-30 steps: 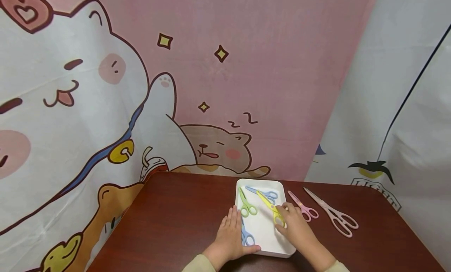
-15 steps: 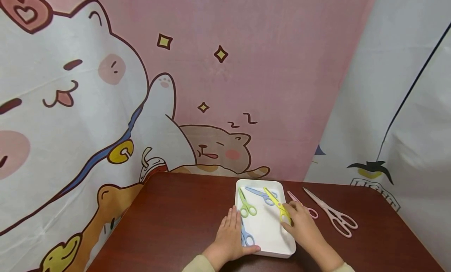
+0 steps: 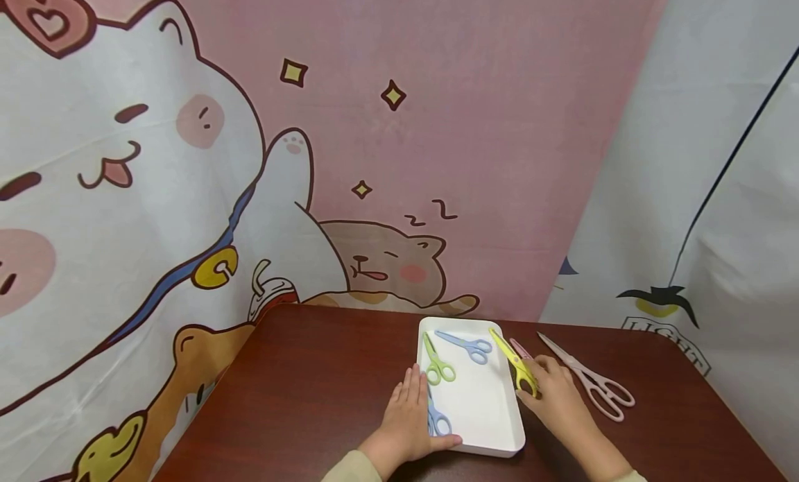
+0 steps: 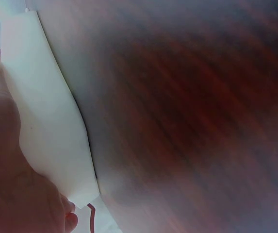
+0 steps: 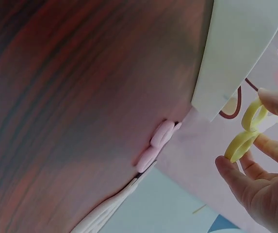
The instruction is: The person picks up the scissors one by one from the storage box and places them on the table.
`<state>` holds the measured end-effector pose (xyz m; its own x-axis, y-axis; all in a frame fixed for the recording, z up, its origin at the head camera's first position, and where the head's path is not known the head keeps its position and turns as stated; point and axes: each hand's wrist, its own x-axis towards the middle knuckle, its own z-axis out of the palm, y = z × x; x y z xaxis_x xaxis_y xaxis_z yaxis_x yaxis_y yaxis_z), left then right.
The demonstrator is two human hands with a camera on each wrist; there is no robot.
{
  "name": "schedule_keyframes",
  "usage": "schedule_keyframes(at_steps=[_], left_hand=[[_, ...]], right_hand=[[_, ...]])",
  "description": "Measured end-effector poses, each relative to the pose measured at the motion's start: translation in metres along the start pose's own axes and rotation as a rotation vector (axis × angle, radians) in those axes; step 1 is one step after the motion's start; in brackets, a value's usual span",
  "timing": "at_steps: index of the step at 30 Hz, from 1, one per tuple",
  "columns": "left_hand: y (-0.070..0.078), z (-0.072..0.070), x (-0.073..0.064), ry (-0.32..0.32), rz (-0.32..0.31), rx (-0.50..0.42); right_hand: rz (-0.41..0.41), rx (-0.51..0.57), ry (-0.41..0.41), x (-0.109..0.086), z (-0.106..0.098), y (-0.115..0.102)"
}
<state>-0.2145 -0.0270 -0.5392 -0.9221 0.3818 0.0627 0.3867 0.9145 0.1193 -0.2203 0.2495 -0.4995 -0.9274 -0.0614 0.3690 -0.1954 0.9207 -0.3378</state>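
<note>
In the head view my right hand (image 3: 555, 392) pinches the handle loops of the yellow scissors (image 3: 512, 355), held over the right rim of the white tray (image 3: 480, 412). The right wrist view shows the yellow handle loops (image 5: 248, 128) between thumb and fingers, raised above the table. My left hand (image 3: 407, 414) rests against the tray's left side, fingers straight and thumb over the front rim. Inside the tray lie green scissors (image 3: 439, 364), blue scissors (image 3: 468, 347) at the back, and another blue pair (image 3: 438, 419) partly hidden by the left hand.
Small pink scissors (image 3: 518, 347) lie right of the tray, mostly hidden behind my right hand in the head view. Large pale pink scissors (image 3: 589, 378) lie further right on the dark brown table (image 3: 324, 371). A cartoon-printed cloth (image 3: 499, 156) hangs behind the table.
My right hand has carried the yellow scissors rightward, from above the tray's inside to its right rim. The blue scissors at the back now show fully. The left hand has stayed in place.
</note>
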Motion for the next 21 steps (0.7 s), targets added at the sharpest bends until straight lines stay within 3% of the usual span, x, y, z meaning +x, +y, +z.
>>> schedule_keyframes(at_steps=[21], left_hand=[[0.000, 0.001, 0.000, 0.010, -0.002, -0.010]], right_hand=[[-0.031, 0.006, 0.122, -0.003, -0.010, 0.032]])
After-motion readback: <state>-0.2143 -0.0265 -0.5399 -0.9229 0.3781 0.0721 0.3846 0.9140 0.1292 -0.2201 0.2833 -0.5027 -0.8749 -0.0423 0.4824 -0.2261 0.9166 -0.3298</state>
